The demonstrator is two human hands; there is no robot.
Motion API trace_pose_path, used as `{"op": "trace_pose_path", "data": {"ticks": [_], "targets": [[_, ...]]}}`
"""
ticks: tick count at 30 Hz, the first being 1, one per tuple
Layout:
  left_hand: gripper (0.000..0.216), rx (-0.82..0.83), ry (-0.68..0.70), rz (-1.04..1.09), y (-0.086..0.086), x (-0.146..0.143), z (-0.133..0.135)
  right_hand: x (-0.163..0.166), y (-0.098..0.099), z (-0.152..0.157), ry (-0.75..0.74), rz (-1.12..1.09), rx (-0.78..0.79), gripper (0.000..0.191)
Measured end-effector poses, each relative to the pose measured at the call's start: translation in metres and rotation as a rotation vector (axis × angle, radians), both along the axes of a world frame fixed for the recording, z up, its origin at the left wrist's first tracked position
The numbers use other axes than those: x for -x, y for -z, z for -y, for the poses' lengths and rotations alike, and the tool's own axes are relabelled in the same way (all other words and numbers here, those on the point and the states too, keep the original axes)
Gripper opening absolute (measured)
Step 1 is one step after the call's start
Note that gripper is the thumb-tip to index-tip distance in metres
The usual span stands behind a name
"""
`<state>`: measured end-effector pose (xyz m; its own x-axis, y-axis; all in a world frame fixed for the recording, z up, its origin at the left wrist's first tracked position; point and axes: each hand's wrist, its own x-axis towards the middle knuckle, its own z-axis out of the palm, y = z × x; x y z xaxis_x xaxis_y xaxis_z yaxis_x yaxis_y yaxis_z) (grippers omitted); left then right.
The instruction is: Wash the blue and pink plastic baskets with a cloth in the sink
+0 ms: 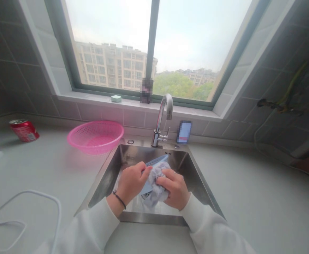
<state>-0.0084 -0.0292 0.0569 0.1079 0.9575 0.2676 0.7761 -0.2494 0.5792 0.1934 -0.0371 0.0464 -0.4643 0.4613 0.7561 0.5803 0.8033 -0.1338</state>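
The left hand (131, 183) grips a blue perforated plastic piece (156, 161), and the right hand (173, 188) closes a fluffy grey-lilac cloth (156, 185) against it, low in the stainless steel sink (154, 218). Beyond stand the chrome faucet (158, 135) and a pink plastic basket (95, 137).

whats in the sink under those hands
Under the left hand and right hand are a fluffy lilac cloth and a flat blue plastic piece. The steel sink's floor directly beneath them is covered, so anything there cannot be seen.
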Motion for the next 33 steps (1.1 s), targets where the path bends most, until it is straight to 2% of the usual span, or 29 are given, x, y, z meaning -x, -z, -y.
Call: {"op": "trace_pose_path", "data": {"ticks": [6,8,11,14,18,23,29,31,33], "targets": [[0.045,0.024,-0.028,0.079,-0.001,0.003,-0.003,-0.023,-0.001,-0.026,0.245,-0.216,0.042,0.010],[0.045,0.022,-0.040,0.090,-0.001,0.004,-0.003,-0.020,-0.001,-0.023,0.222,-0.227,0.017,0.010],[0.043,0.017,-0.046,0.080,0.000,0.004,-0.004,-0.007,-0.001,-0.007,0.070,-0.135,-0.009,0.009],[0.039,0.034,0.041,0.121,-0.001,0.005,-0.005,0.001,-0.001,0.003,-0.017,-0.052,0.013,0.007],[0.035,0.034,0.183,0.201,-0.004,0.008,-0.007,-0.010,-0.001,-0.008,0.069,-0.103,0.034,0.008],[0.033,-0.019,0.153,0.092,-0.003,0.008,-0.006,-0.021,-0.001,-0.021,0.209,-0.153,0.024,0.013],[0.026,0.038,0.127,0.056,0.000,-0.001,0.000,0.000,0.001,-0.004,0.000,-0.026,0.038,0.009],[0.030,0.061,0.117,0.102,-0.001,-0.002,0.001,-0.002,0.001,-0.006,-0.001,-0.026,0.037,0.010],[0.035,0.084,0.108,0.153,-0.002,-0.001,0.000,-0.010,0.000,-0.013,0.078,-0.095,0.037,0.010]]}}
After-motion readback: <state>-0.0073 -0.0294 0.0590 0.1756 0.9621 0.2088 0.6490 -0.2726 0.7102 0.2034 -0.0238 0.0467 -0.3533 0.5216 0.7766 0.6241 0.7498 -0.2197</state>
